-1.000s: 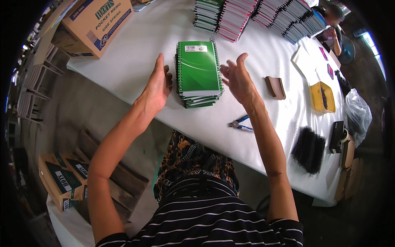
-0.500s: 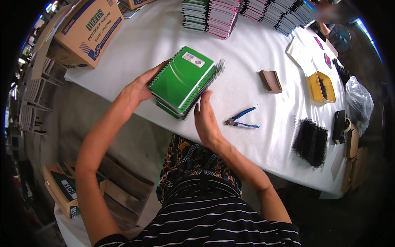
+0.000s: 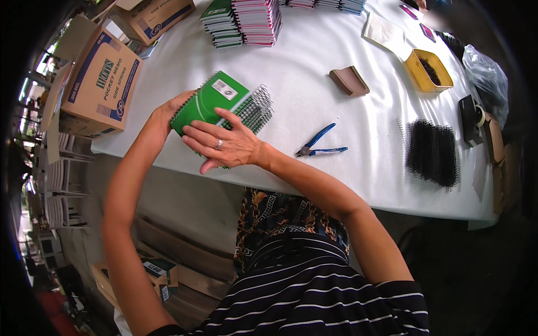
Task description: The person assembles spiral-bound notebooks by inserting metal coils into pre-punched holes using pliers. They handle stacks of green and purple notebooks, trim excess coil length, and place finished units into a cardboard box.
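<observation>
A small stack of green spiral notebooks (image 3: 203, 107) is tilted over the near left part of the table, with a pale label on the top cover. Black wire coils stick out along its right side. My left hand (image 3: 168, 113) grips the stack from the left, its fingers partly hidden behind it. Across the lower part of the top cover lies my right hand (image 3: 227, 140), fingers stretched out and a ring on one of them. Blue-handled cutting pliers (image 3: 324, 144) rest on the table to the right, jaws toward me and handles spread.
Stacks of green (image 3: 223, 25) and pink-edged notebooks (image 3: 258, 22) stand at the back. Cardboard boxes (image 3: 103, 84) are at the left. On the right are a brown curved holder (image 3: 350, 81), a yellow tub (image 3: 428, 70), black spiral coils (image 3: 432, 154) and a tape dispenser (image 3: 472, 120).
My right hand has moved from beside the stack's right edge onto its top cover. The notebooks have shifted left and their coils fan out more. The view has turned slightly.
</observation>
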### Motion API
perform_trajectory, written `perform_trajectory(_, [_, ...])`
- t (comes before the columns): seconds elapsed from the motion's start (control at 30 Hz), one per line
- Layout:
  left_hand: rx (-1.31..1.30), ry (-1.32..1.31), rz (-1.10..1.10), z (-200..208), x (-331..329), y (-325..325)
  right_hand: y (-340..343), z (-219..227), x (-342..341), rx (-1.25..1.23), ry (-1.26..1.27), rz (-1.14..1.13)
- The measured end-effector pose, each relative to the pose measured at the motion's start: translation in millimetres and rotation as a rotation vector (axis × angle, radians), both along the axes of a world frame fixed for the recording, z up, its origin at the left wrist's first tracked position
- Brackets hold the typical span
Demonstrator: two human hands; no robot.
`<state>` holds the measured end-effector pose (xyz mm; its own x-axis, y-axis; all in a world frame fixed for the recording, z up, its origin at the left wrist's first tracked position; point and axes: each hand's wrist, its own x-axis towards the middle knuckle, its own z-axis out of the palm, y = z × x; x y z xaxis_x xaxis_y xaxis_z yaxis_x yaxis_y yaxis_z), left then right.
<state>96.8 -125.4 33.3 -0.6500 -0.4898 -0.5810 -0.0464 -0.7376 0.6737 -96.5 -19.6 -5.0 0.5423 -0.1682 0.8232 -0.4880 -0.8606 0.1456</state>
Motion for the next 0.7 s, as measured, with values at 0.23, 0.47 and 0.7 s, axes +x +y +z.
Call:
perform_trajectory(0.23, [-0.157, -0.138, -0.043, 4.7, 9.4, 0.3, 9.8, 15.0, -17.8, 0.156, -0.08, 0.056])
perform_trajectory(0.47, [-1.176, -0.822, -0.612, 103.9, -73.3, -14.1, 66.6, -5.1, -202.3, 0.82, 0.437, -0.584])
perform_trajectory(0.7, [-0.873, -1.316, -1.39, 97.6, -170.7, -3.2, 78.0, 7.8, -183.9, 0.733, 0.371, -0.575])
